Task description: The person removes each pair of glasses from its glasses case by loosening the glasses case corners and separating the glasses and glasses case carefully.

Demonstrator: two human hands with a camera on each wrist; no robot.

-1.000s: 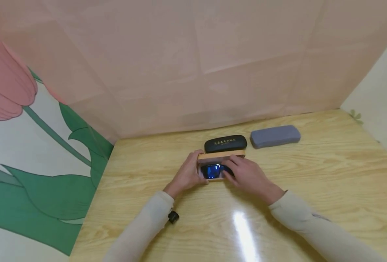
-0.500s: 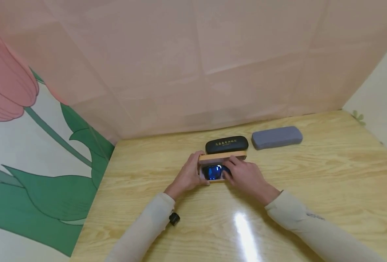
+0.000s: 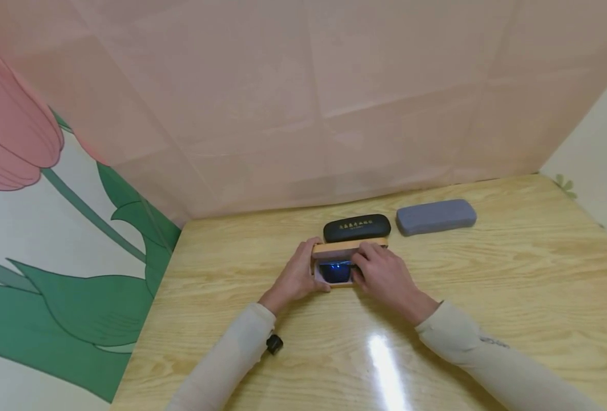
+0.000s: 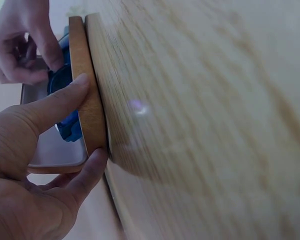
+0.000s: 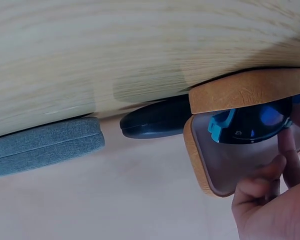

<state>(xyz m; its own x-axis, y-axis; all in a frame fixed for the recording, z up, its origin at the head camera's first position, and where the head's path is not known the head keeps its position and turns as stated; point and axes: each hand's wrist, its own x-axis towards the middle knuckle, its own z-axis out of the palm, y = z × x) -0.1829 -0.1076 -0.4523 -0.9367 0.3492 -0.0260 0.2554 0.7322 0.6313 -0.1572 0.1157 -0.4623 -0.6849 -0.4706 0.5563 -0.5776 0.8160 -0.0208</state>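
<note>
A tan hard glasses case (image 3: 338,249) stands on the table with its lid raised, hinge side away from me. Sunglasses (image 3: 336,273) with blue mirrored lenses sit partly inside it, their blue temples showing in the right wrist view. My left hand (image 3: 295,274) grips the left end of the case; the thumb lies on its front edge in the left wrist view. With thumb and fingers, my right hand (image 3: 385,277) pinches the sunglasses near their middle and right side, covering that part in the head view. Its fingers reach under the raised lid.
Close behind the tan case lies a closed black glasses case (image 3: 357,228) with gold lettering. A closed grey-blue fabric glasses case (image 3: 435,217) is to its right. Beyond the wooden table (image 3: 488,274) hangs a pink cloth backdrop (image 3: 262,114). A small black object (image 3: 274,343) sits by the left cuff.
The sunglasses have tilted within the tan case, so their lenses look darker and the top edge shows. The right hand's fingers have shifted slightly; the left hand keeps its grip.
</note>
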